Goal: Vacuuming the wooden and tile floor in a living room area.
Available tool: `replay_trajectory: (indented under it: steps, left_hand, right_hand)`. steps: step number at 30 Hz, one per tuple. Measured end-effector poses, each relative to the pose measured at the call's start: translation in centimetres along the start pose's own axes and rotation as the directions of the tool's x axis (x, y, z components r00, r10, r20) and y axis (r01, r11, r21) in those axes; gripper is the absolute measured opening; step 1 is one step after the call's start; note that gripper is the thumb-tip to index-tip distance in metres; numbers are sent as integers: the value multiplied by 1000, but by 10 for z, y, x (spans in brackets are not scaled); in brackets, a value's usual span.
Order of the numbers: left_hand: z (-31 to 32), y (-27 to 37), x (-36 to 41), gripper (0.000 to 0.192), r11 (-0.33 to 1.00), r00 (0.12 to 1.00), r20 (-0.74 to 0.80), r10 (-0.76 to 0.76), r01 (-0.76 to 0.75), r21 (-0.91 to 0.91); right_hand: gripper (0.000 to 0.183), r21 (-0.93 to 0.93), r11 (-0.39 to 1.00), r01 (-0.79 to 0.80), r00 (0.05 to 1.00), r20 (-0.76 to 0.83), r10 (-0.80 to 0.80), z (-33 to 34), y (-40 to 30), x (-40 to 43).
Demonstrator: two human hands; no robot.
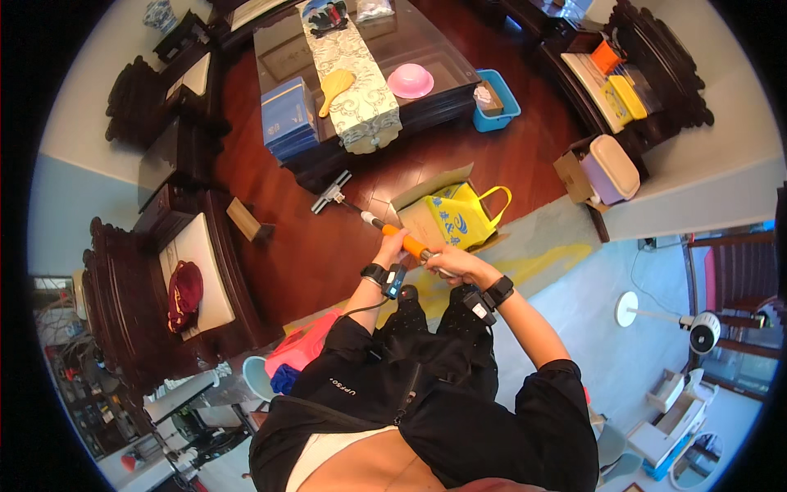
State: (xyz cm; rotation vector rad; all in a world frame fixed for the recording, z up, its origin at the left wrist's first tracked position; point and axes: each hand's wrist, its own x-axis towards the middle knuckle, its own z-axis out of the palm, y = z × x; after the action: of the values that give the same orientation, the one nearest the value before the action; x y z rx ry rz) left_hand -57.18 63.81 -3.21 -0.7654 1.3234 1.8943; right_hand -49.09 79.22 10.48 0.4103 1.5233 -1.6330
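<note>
A long-handled mop [403,240] slants away from me, with an orange sleeve on its shaft. Its narrow two-bar head [332,192] rests at the dark red wooden floor, near the low table's front corner. My left hand [391,246] is closed around the shaft by the orange sleeve. Closer to my body, my right hand [458,264] grips the metal end of the same handle. Just beyond my hands stands an open cardboard box [424,224], holding a yellow bag [461,215] with its strap sticking up.
Ahead is a dark low table [430,37] with blue boxes [288,114], a hand paddle-shaped item [336,86] and a pink bowl [411,80]. A blue bin [501,101] stands beside it. A carved wooden chair [203,277] is left; a white fan [703,332] is right.
</note>
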Motion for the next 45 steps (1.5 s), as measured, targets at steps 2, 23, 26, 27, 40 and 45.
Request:
replay_trajectory:
  steps: [2, 23, 26, 27, 40, 45]
  left_hand:
    - [8, 8, 17, 23, 997, 996, 76, 43, -38, -70]
    - [220, 24, 84, 28, 900, 979, 32, 202, -173, -400]
    - [243, 22, 81, 28, 910, 983, 27, 180, -156, -384]
    - [249, 22, 79, 29, 935, 988, 24, 155, -139, -325]
    - [271, 10, 78, 27, 907, 971, 139, 193, -123, -404]
    - [312, 20, 90, 30, 894, 975, 27, 219, -190, -406]
  right_hand:
    - [20, 28, 1000, -1, 999, 49, 0, -19, -20, 0]
    - [39, -392, 903, 178, 978, 168, -120, -279, -106, -3]
    - [35, -387, 918, 83, 992, 123, -38, -299, -97, 8]
    - [33, -383, 923, 37, 995, 100, 2, -306, -92, 14]
    - [12, -633, 774, -32, 997, 30, 65, -323, -116, 25]
    - [17, -769, 638, 35, 998, 57, 14, -368, -130, 48]
